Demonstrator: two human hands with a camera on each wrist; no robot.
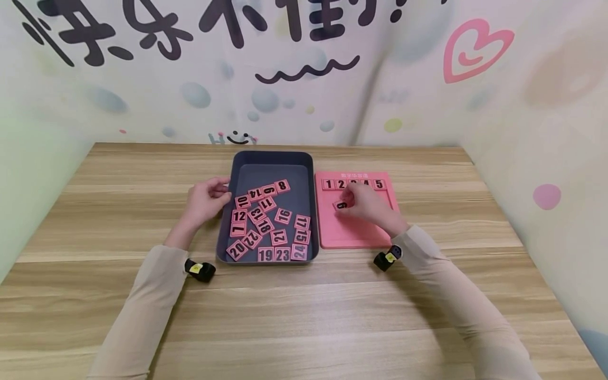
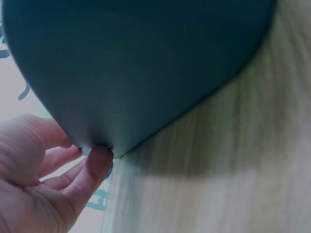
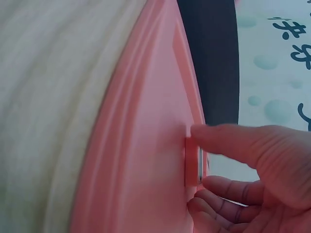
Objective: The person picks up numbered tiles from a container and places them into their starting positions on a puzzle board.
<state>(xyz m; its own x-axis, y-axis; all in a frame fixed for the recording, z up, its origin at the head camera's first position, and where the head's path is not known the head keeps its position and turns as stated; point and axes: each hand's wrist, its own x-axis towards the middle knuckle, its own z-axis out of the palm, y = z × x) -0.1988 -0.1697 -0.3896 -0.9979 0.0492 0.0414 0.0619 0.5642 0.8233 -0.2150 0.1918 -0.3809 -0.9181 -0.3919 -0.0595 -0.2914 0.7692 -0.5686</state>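
At the left rim of a dark blue-grey tray [image 1: 273, 171], my left hand [image 1: 204, 200] grips the wall; the left wrist view shows thumb and fingers pinching the tray's edge [image 2: 141, 68]. The tray holds several loose pink number tiles [image 1: 283, 216], turned at various angles. My right hand [image 1: 368, 203] is over a pink board [image 1: 342, 232] and pinches a number tile [image 1: 340, 205] marked 6 or 9. In the right wrist view this tile [image 3: 192, 162] stands between thumb and fingers, close against the board. Tiles 1 to 5 line the board's top row, partly covered by the hand.
Tray and board lie side by side on a wood-grain table [image 1: 304, 316]. A printed wall sheet [image 1: 285, 111] rises behind the table's far edge. Black wrist cameras are strapped at both sleeve cuffs, the left camera [image 1: 200, 270] near the tray's front corner.
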